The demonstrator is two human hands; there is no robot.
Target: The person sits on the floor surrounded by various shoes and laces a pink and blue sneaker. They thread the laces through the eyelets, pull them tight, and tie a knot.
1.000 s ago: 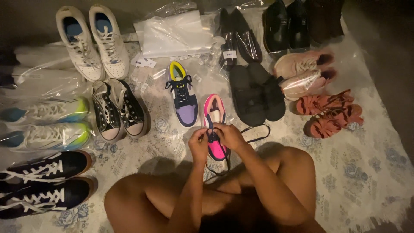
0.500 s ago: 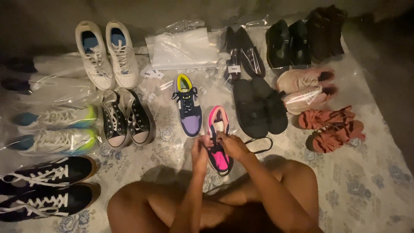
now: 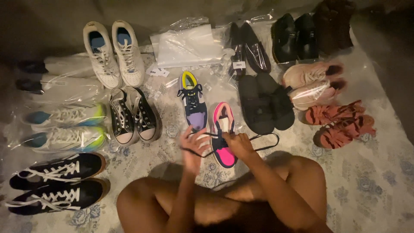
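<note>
Pink-and-black, one sneaker (image 3: 223,137) lies at centre frame on the patterned floor cloth (image 3: 379,181); the left hand (image 3: 192,146) and right hand (image 3: 238,144) each pinch its black lace (image 3: 263,140) closed. Beside it lies one purple-and-yellow sneaker (image 3: 192,102); at left, two white sneakers (image 3: 114,54), two black canvas ones (image 3: 131,114)
</note>
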